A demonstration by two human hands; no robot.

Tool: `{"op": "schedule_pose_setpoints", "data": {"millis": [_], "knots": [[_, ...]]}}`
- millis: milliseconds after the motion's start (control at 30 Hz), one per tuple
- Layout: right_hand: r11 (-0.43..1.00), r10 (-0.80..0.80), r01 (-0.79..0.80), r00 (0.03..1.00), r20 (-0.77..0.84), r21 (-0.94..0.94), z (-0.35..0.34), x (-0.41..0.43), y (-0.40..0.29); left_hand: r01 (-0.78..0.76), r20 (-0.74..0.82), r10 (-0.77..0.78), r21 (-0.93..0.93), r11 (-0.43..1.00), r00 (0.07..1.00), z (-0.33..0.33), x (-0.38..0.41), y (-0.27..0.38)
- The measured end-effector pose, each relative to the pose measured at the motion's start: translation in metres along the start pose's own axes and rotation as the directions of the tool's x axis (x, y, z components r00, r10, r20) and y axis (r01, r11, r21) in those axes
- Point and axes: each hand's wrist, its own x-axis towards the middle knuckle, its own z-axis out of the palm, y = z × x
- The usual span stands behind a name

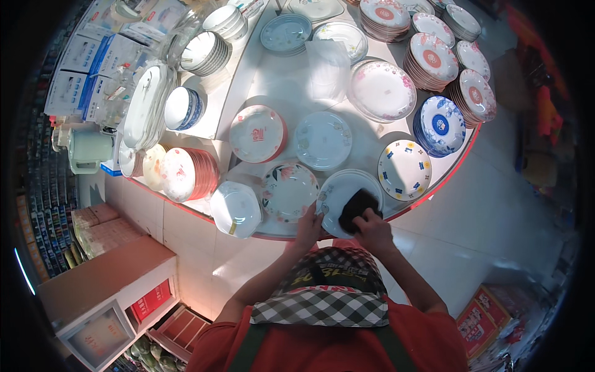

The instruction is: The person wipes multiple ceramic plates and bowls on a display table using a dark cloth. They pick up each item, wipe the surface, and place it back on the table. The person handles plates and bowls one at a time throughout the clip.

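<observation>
My right hand (373, 229) grips a dark cloth (359, 211), which lies against the top plate of a stack of white plates (333, 199) at the table's front edge. My left hand (309, 229) touches the left rim of that stack with its fingers; whether it grips the plate is hard to see. Just left of it lies a plate with pink flowers and dark leaves (290, 191), and beyond that a white octagonal dish (236, 208). Behind the stack is a white plate with a pale floral pattern (324, 140). A plate with blue and yellow motifs (404, 170) lies to the right.
Stacked blue-patterned plates (439, 124) and pink-rimmed plates (383, 90) stand farther back. Red-edged plates (186, 174), bowls (203, 53) and long oval dishes (148, 107) are at the left. The table has a curved red edge (437, 185). A cabinet (111, 283) stands at lower left.
</observation>
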Motion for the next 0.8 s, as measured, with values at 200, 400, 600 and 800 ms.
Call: {"op": "schedule_pose_setpoints", "data": {"millis": [200, 400, 600, 800], "knots": [[0.95, 0.302, -0.311, 0.919, -0.256, 0.002, -0.047, 0.016, 0.035, 0.072, -0.024, -0.077, -0.179, 0.981, 0.997, -0.001, -0.002, 0.02], [0.953, 0.302, -0.235, 0.807, -0.507, 0.194, -0.077, 0.071, 0.07, -0.056, -0.189, 0.147, 0.419, 0.906, 0.971, -0.039, 0.045, 0.026], [0.966, 0.222, -0.118, 0.838, -0.499, 0.231, -0.062, 0.15, 0.079, -0.472, 0.216, 0.471, 0.7, 0.536, 0.855, -0.036, 0.135, 0.032], [0.991, 0.125, -0.096, 0.906, -0.404, 0.092, -0.02, 0.194, 0.082, -0.482, 0.294, 0.47, 0.802, 0.352, 0.832, -0.009, 0.172, 0.016]]}}
